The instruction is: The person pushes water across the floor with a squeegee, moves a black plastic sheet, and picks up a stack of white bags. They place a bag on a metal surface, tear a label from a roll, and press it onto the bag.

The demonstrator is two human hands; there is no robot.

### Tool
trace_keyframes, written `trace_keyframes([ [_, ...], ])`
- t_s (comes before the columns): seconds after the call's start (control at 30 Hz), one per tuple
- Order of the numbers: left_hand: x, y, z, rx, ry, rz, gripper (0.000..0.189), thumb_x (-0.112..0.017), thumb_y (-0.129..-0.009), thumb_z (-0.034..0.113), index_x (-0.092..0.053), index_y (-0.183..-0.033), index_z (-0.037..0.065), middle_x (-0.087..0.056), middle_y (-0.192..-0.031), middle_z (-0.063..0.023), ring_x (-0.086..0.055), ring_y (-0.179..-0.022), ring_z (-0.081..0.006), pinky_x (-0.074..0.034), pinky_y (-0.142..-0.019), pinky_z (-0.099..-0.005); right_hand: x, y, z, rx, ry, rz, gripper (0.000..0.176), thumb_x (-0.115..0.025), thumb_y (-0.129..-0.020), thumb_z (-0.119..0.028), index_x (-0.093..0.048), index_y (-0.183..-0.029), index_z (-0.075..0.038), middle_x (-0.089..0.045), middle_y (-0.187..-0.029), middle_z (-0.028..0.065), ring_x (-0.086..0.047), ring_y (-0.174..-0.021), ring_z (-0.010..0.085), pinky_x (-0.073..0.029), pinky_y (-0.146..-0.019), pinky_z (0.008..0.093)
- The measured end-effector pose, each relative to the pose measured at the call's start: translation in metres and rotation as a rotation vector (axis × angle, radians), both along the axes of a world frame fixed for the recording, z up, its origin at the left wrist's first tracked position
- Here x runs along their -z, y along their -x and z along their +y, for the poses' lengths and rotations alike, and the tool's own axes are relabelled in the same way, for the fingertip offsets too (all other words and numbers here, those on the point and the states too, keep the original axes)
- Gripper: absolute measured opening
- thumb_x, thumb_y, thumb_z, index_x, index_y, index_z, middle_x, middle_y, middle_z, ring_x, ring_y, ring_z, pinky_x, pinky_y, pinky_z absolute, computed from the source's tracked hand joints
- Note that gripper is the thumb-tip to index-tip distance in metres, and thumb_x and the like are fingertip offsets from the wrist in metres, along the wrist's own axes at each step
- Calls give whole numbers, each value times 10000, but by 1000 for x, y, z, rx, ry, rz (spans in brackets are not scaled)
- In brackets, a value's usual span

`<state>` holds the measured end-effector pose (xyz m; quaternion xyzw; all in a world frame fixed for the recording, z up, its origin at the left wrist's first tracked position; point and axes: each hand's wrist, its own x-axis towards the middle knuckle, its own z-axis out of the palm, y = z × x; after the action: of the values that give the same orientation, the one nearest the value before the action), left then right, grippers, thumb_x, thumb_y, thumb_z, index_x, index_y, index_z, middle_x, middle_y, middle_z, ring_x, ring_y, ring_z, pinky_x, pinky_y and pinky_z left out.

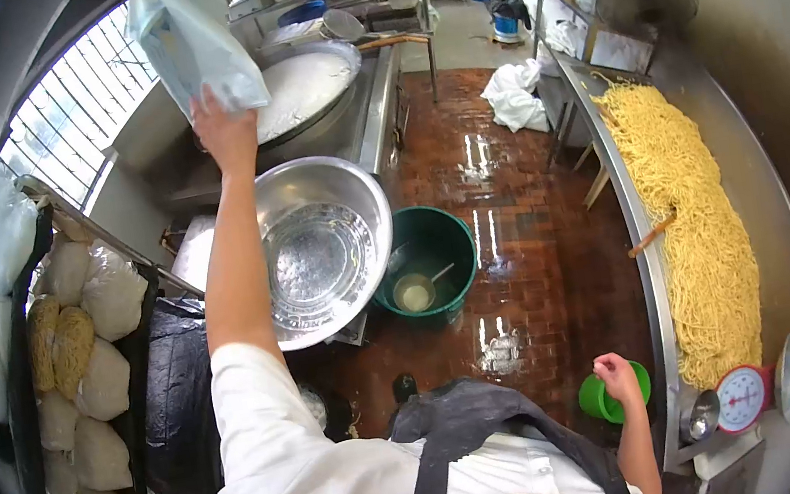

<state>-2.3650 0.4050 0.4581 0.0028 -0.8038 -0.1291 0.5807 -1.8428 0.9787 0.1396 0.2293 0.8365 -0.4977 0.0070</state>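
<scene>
Your basin (pixel 333 291) is smooth, shiny metal — the bag (pixel 190 48) glossy, crinkled plastic; your apron (pixel 468 406) looks like matt dark cloth — and the tiled floor (pixel 504 232) gleams, wet-looking.

Yellow noodles (pixel 691 236), green bucket (pixel 432 294), reddish-brown tiles (pixel 510 271)

Between the stove (pixel 384 112) and the steel table (pixel 620 180) runs an open strip of wet tiled floor (pixel 517 250). The green tub (pixel 470 262) takes up its left side, just beside the wide metal basin (pixel 371 200); the white cloth (pixel 517 96) sits at its far right. Above the noodles (pixel 696 235), only a wooden stick (pixel 653 236) juts over the table's near edge.
</scene>
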Motion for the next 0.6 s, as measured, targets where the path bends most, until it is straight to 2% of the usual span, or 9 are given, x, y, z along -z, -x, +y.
trace_keyframes([
  [0.03, -6, 12, 4, -58, -14, 32, 633, -700, -812, 195, -509, -1408, 103, -494, -1426, -222, -506, -1269, -384, -445, -1040, -471, -6, 4, -6, 20, -25, -51, 167, -680, -916, -160, -674, -989, -10, -679, -814, 56, -641, -756, 150, -519, -720, 313],
  [0.13, -14, 48, -4, 290, 22, -79, 509, -631, -843, 108, -583, -1350, 133, -594, -1330, -176, -567, -1194, -380, -475, -1005, -454, -11, 29, -29, -8, -47, 12, 157, -659, -915, -140, -674, -988, -2, -685, -806, 61, -645, -723, 125, -530, -700, 285],
  [0.2, -17, 57, 22, 447, 56, 70, 474, -574, -834, 15, -629, -1294, 116, -655, -1237, -136, -614, -1103, -369, -497, -971, -442, -18, 57, -58, -16, -57, -21, 175, -671, -912, -156, -677, -1005, -7, -692, -828, 66, -650, -744, 140, -531, -714, 294],
  [0.33, -45, 59, 53, 499, 182, 150, 494, -569, -787, -25, -626, -1268, 68, -641, -1109, -179, -616, -962, -354, -500, -825, -467, -65, 135, -145, -190, -211, -51, 238, -690, -918, -196, -675, -1069, -13, -712, -914, 86, -668, -832, 183, -537, -774, 319],
  [0.37, -50, 63, 54, 503, 189, 176, 497, -584, -771, -22, -612, -1264, 35, -612, -1037, -168, -592, -935, -343, -477, -780, -457, -73, 152, -164, -237, -197, -69, 255, -691, -920, -203, -671, -1091, -15, -715, -941, 92, -670, -860, 192, -537, -793, 326],
  [0.5, -50, 58, 52, 603, 185, 119, 545, -611, -758, -14, -567, -1301, 0, -579, -1005, -139, -558, -936, -329, -445, -815, -441, -97, 196, -228, -331, -177, -132, 306, -690, -930, -219, -657, -1159, -19, -721, -1010, 111, -676, -931, 211, -537, -847, 347],
  [0.6, -48, 46, 48, 721, 108, 108, 611, -630, -740, -29, -552, -1342, 38, -576, -1016, -138, -560, -939, -324, -441, -825, -441, -98, 203, -253, -338, -161, -152, 318, -689, -932, -224, -652, -1177, -25, -720, -1013, 120, -678, -934, 214, -538, -851, 349],
])
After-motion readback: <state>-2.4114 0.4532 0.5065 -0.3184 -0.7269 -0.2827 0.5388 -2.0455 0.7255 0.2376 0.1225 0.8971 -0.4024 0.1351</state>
